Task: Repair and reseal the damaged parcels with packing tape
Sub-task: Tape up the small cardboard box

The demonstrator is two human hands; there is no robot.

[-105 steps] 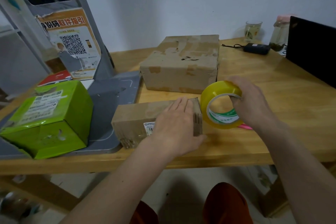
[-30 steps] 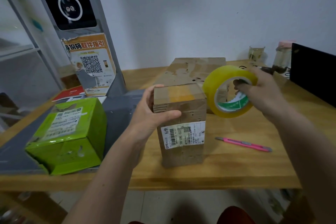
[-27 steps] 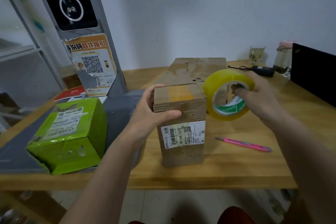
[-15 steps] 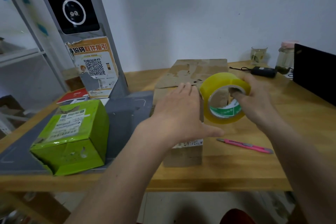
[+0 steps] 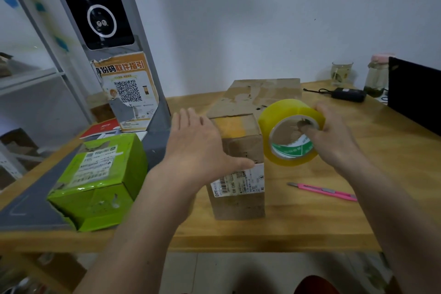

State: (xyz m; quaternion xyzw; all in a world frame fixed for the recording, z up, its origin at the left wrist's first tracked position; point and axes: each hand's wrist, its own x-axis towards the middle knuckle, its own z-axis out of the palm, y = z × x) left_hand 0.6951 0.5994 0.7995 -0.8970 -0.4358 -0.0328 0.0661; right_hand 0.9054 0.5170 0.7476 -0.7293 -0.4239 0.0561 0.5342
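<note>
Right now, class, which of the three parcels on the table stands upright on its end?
The small brown cardboard box with the white barcode label, beside the left hand. The others sit flat.

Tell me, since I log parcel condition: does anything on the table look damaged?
Yes. The green box at the left has a torn top edge and dented, punctured front. The large cardboard box at the back shows scuffs and small holes on top.

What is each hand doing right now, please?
Left hand: open, fingers straight, against the upright box.
Right hand: holds the tape roll, fingers through its core.
</note>
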